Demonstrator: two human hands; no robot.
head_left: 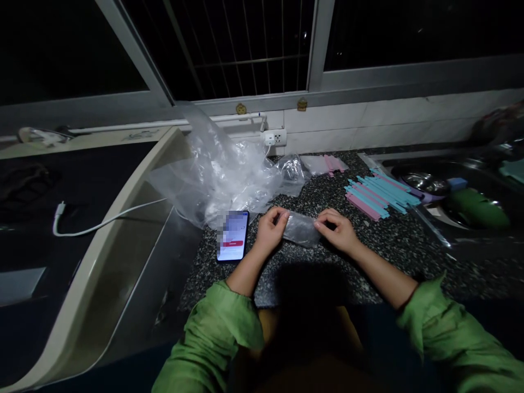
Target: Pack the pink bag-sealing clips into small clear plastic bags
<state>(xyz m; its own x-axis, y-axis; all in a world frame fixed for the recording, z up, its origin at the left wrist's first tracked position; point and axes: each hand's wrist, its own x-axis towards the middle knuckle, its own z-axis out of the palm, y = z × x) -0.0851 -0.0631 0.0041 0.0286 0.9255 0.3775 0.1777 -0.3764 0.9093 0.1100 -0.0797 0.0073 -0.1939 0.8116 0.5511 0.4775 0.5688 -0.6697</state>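
While both hands pinch it at opposite ends, a small clear plastic bag (302, 229) lies stretched between them

Beneath the small clear plastic bag spreads a black-and-white speckled stone countertop (266, 289). Well to the bag's left is a cream-edged washing machine (96, 267) with a dark lid; well to its right, a sink (429, 229) holds a metal bowl (423, 183) and a rounded green item (477, 208). A crumpled heap of large translucent plastic bags (241, 177) sits beyond the bag, toward the left. Beyond it on the right, flat pink and turquoise strips (379, 194) lie side by side in a loose, slanting row. Near the bag's left side, past the left hand (271, 232), a lit smartphone (233, 236) lies face up. At the bag's left end, the left hand's thumb and forefinger are closed on the plastic; at its right end, the right hand (338, 232) grips the edge likewise, its thumb and forefinger together.
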